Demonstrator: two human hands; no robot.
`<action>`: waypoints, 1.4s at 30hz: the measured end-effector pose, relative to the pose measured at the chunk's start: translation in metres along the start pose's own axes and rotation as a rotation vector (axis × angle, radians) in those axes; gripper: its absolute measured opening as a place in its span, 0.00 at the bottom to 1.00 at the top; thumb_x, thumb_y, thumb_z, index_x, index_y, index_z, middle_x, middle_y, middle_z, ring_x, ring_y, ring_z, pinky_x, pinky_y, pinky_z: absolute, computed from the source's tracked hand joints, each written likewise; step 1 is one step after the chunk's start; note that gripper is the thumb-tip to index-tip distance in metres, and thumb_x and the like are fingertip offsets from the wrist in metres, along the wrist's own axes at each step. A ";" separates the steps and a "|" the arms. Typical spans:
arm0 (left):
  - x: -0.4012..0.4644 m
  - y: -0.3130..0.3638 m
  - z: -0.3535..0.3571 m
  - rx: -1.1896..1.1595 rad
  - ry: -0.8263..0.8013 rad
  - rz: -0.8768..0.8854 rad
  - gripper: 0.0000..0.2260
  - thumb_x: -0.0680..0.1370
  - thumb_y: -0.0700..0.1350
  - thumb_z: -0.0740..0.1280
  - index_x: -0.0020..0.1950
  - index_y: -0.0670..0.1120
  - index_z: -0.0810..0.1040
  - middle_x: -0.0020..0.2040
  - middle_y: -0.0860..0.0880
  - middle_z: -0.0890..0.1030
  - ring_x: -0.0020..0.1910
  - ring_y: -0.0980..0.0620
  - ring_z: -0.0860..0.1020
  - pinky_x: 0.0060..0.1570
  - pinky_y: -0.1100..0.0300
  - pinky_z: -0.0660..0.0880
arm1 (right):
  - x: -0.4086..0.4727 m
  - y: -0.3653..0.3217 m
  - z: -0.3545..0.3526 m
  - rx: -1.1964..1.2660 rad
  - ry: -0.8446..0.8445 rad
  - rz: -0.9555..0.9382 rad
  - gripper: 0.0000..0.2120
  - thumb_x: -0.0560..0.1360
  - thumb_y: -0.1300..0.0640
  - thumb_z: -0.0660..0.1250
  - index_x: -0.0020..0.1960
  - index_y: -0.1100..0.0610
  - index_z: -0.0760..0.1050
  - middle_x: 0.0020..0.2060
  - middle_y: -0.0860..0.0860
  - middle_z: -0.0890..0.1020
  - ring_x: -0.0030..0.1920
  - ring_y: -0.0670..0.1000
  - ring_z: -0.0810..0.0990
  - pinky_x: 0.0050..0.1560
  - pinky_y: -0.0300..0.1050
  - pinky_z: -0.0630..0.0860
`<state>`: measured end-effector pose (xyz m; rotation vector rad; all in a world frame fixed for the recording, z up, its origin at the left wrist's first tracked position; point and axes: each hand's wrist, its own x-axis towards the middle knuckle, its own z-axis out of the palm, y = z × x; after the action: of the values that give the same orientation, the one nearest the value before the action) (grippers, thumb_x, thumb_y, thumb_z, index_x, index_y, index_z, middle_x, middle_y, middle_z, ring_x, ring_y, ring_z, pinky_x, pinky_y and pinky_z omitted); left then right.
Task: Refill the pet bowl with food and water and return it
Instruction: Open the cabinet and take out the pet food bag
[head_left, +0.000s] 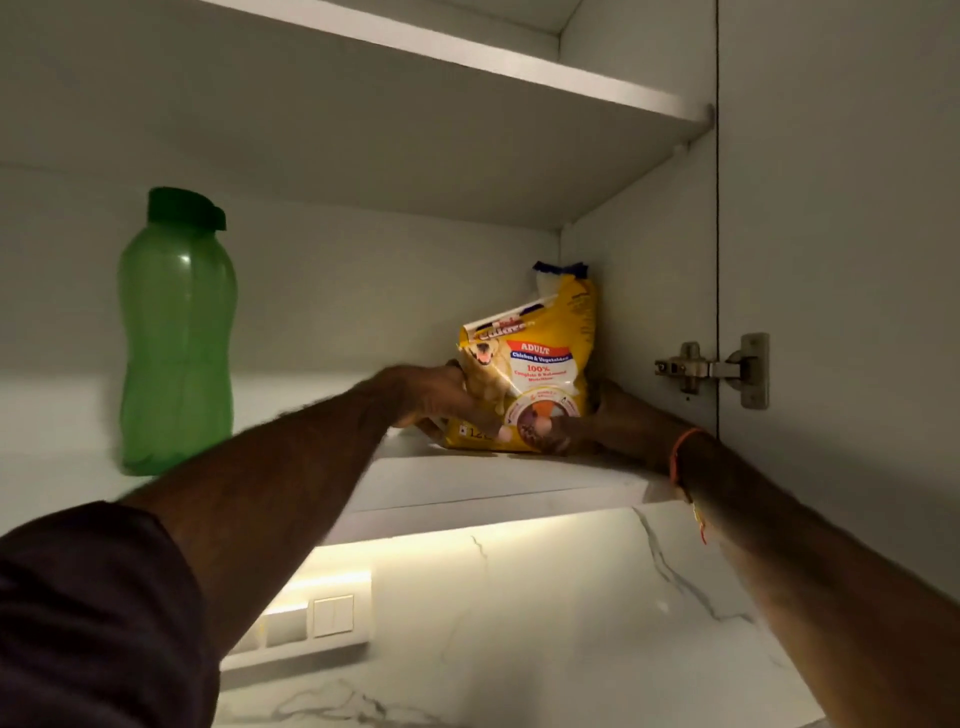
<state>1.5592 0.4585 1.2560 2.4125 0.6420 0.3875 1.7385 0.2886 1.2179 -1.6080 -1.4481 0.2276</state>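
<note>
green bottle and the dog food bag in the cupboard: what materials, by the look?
Green bottle: translucent plastic, glossy; light glints on its shoulder, darker opaque cap. Dog food bag: printed flexible film, probably plastic, slightly shiny; it creases and its top is folded over. Both hands hold its base.

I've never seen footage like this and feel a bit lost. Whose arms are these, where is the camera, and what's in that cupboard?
There is no machine: a person wears one camera on their head, so you see their own two arms reaching up. The single picture looks into an open wall cupboard. On its lower shelf stand a green water bottle and a yellow bag of dog food. The left hand and the right hand grip the bag's lower part from either side. Below is a lit marble wall with switches.
</note>
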 end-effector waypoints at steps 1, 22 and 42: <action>-0.006 0.001 -0.001 -0.010 -0.017 0.001 0.43 0.54 0.59 0.83 0.69 0.58 0.77 0.62 0.53 0.84 0.63 0.48 0.81 0.67 0.43 0.77 | -0.001 0.000 -0.001 0.034 -0.005 0.000 0.15 0.72 0.51 0.76 0.53 0.43 0.73 0.54 0.45 0.82 0.53 0.47 0.82 0.61 0.49 0.80; -0.158 0.042 0.064 -0.326 0.052 0.388 0.34 0.63 0.48 0.85 0.67 0.52 0.79 0.60 0.52 0.86 0.59 0.50 0.84 0.63 0.47 0.80 | -0.161 -0.046 0.007 0.191 0.076 -0.193 0.44 0.63 0.35 0.80 0.74 0.48 0.71 0.64 0.49 0.84 0.63 0.52 0.83 0.60 0.47 0.82; -0.227 -0.045 0.258 -0.541 -0.065 0.266 0.43 0.62 0.28 0.82 0.74 0.42 0.68 0.63 0.46 0.83 0.59 0.50 0.84 0.49 0.61 0.83 | -0.338 0.053 0.070 0.215 0.188 0.108 0.41 0.63 0.67 0.82 0.72 0.56 0.70 0.58 0.51 0.86 0.58 0.51 0.86 0.57 0.48 0.83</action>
<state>1.4592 0.2459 1.0012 1.9764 0.1518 0.5144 1.6309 0.0406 0.9971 -1.4905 -1.1555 0.2767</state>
